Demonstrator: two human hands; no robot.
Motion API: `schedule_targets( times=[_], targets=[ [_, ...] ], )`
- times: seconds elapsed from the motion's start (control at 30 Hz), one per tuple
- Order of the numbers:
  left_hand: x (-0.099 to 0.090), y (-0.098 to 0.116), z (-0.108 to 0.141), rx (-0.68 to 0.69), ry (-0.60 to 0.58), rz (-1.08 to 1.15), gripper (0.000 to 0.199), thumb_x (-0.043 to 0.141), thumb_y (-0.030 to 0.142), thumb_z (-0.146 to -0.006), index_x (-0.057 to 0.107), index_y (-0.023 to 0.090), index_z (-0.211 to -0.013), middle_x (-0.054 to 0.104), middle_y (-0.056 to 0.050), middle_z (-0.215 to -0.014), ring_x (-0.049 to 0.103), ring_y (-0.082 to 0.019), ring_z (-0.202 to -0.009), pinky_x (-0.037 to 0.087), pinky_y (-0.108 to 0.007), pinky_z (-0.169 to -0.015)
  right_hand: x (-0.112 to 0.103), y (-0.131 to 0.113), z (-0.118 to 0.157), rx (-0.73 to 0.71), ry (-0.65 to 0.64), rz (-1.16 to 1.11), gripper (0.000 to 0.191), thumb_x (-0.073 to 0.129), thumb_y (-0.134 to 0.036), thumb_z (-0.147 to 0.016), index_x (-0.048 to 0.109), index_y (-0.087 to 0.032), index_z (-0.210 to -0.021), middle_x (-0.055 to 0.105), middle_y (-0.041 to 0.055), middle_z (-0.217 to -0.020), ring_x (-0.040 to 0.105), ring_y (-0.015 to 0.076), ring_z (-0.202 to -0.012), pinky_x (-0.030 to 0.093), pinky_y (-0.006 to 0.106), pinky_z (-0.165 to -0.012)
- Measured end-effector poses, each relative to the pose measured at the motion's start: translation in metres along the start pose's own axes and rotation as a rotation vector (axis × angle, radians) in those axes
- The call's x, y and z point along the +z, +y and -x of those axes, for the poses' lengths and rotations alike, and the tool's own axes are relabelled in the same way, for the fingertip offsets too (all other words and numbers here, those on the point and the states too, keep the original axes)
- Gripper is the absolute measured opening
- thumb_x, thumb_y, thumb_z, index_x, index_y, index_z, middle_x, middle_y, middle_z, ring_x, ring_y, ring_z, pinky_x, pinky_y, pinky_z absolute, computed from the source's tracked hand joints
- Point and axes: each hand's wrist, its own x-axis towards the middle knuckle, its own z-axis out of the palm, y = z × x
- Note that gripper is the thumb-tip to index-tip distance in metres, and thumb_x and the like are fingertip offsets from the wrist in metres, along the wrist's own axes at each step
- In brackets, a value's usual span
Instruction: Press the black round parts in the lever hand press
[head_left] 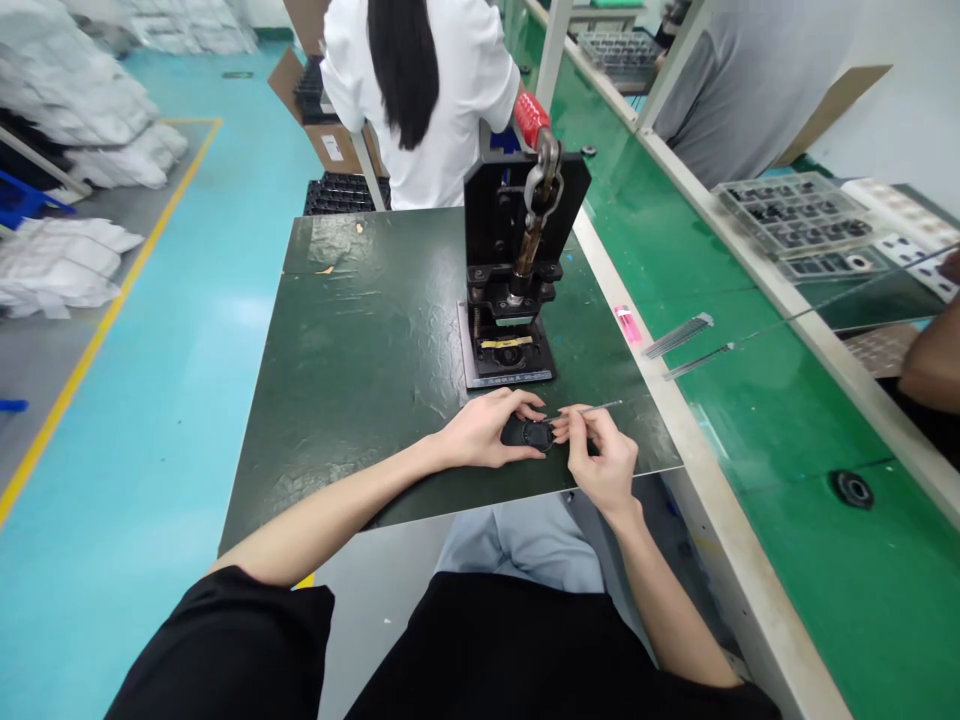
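Note:
My left hand (491, 428) curls around a small black round part (538, 434) near the front edge of the dark green table. Its thumb and fingers grip the part from the left. Between the fingertips of my right hand (602, 455) is a thin metallic strip (606, 405), whose inner end reaches the part's upper right edge. What kind of part it is, I cannot make out. Just beyond my hands stands a black toggle press (514, 270) with a red handle (531, 118). A yellow strip (506, 343) lies across its lower fixture.
To the right runs a green conveyor belt (720, 420), carrying a black ring-shaped part (853, 488). Thin strips (679, 335) and a pink item (628, 325) lie by its near rail. A person in white (450, 100) is beyond the table; trays of parts (799, 215) stand across the belt.

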Motion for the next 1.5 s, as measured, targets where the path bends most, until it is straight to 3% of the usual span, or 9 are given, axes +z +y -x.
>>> schedule_targets(
  times=[0.33, 0.6, 0.7, 0.77, 0.9, 0.97, 1.07, 1.3, 1.5],
  targets=[
    [0.001, 0.000, -0.002, 0.000, 0.004, -0.017, 0.061, 0.086, 0.047, -0.080, 0.056, 0.023, -0.127, 0.076, -0.007, -0.112, 0.071, -0.026, -0.109, 0.057, -0.039, -0.098, 0.001, -0.003, -0.010, -0.256, -0.096, 0.164, 0.008, 0.056, -0.018, -0.103, 0.063, -0.022, -0.100, 0.075, 0.0036, -0.084, 0.071, 0.0149, -0.066, 0.058, 0.026, -0.064],
    [0.004, 0.001, -0.002, -0.028, 0.038, 0.020, 0.051, 0.087, 0.043, -0.079, 0.058, 0.021, -0.115, 0.074, -0.009, -0.117, 0.073, -0.026, -0.107, 0.058, -0.039, -0.097, 0.003, 0.002, -0.010, -0.267, -0.169, 0.165, 0.014, 0.054, -0.017, -0.103, 0.057, -0.022, -0.090, 0.070, 0.0029, -0.079, 0.069, 0.0150, -0.067, 0.054, 0.026, -0.063],
    [0.004, 0.002, -0.002, -0.047, 0.048, 0.017, 0.048, 0.089, 0.042, -0.076, 0.059, 0.021, -0.107, 0.073, -0.009, -0.117, 0.073, -0.025, -0.105, 0.059, -0.038, -0.095, 0.004, 0.002, -0.010, -0.195, -0.193, 0.106, 0.016, 0.055, -0.022, -0.103, 0.058, -0.022, -0.087, 0.070, 0.0031, -0.077, 0.068, 0.0146, -0.065, 0.053, 0.026, -0.061],
    [0.004, 0.002, -0.003, -0.056, 0.053, 0.021, 0.045, 0.090, 0.041, -0.075, 0.059, 0.021, -0.102, 0.073, -0.009, -0.117, 0.074, -0.024, -0.103, 0.060, -0.038, -0.093, 0.002, 0.003, -0.011, -0.048, -0.123, 0.008, 0.020, 0.057, -0.032, -0.103, 0.058, -0.022, -0.086, 0.071, 0.0029, -0.076, 0.067, 0.0138, -0.062, 0.053, 0.026, -0.058],
    [0.005, 0.003, -0.002, -0.051, 0.068, 0.057, 0.043, 0.090, 0.040, -0.075, 0.058, 0.021, -0.097, 0.074, -0.009, -0.117, 0.075, -0.023, -0.102, 0.060, -0.036, -0.090, -0.007, 0.009, -0.015, 0.285, 0.352, -0.204, 0.036, 0.063, -0.055, -0.098, 0.059, -0.020, -0.092, 0.069, 0.0003, -0.071, 0.063, 0.0121, -0.056, 0.053, 0.026, -0.056],
    [0.005, 0.004, -0.002, -0.052, 0.066, 0.067, 0.044, 0.090, 0.039, -0.075, 0.058, 0.021, -0.100, 0.075, -0.008, -0.116, 0.075, -0.023, -0.101, 0.060, -0.035, -0.088, -0.011, 0.013, -0.015, 0.343, 0.442, -0.244, 0.042, 0.068, -0.060, -0.094, 0.060, -0.019, -0.093, 0.069, 0.0004, -0.071, 0.062, 0.0120, -0.056, 0.054, 0.026, -0.055],
    [-0.001, 0.008, -0.003, -0.024, 0.102, 0.053, 0.052, 0.090, 0.037, -0.076, 0.058, 0.022, -0.114, 0.077, -0.006, -0.111, 0.075, -0.021, -0.099, 0.059, -0.032, -0.078, -0.013, 0.016, -0.014, 0.360, 0.373, -0.263, 0.043, 0.071, -0.060, -0.091, 0.063, -0.018, -0.094, 0.071, 0.0027, -0.073, 0.064, 0.0127, -0.056, 0.054, 0.026, -0.053],
    [-0.043, -0.005, -0.021, -0.061, 0.532, -0.198, 0.041, 0.085, 0.031, -0.082, 0.061, 0.021, -0.114, 0.077, -0.007, -0.111, 0.072, -0.022, -0.101, 0.055, -0.031, -0.073, -0.010, 0.015, -0.014, 0.383, 0.312, -0.322, 0.042, 0.072, -0.059, -0.091, 0.064, -0.018, -0.089, 0.072, 0.0032, -0.072, 0.064, 0.0125, -0.055, 0.053, 0.025, -0.050],
    [-0.043, -0.020, -0.031, -0.102, 0.475, -0.215, 0.039, 0.083, 0.031, -0.083, 0.061, 0.021, -0.113, 0.077, -0.006, -0.114, 0.071, -0.023, -0.109, 0.057, -0.034, -0.081, -0.010, 0.015, -0.014, 0.390, 0.288, -0.328, 0.041, 0.072, -0.058, -0.091, 0.063, -0.018, -0.088, 0.072, 0.0036, -0.073, 0.064, 0.0122, -0.055, 0.053, 0.024, -0.049]
  ],
)
